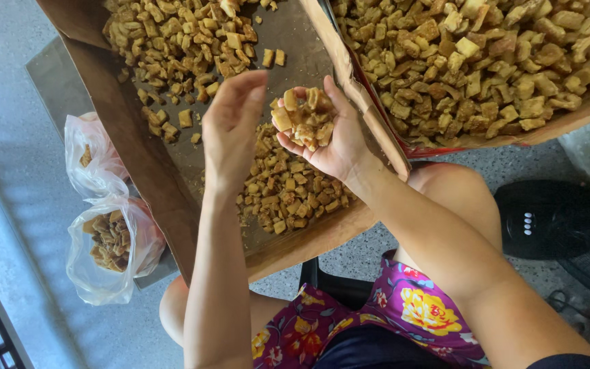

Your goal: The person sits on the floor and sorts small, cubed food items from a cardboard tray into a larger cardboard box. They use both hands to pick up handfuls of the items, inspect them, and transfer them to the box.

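Right hand (329,140) cupping fried pieces (303,117) — left hand (230,126) beside

Colours and patterns, head view.
Golden-brown fried snack cubes (305,119); brown cardboard tray (131,137) with a grey-brown lining; second brown cardboard tray (370,102) with a red edge; translucent white plastic bags (100,273); purple floral fabric garment (411,307) with yellow and pink blooms; grey speckled floor (8,137).

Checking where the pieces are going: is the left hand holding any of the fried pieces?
No, the left hand is open and bare, while the right hand cups the fried pieces.
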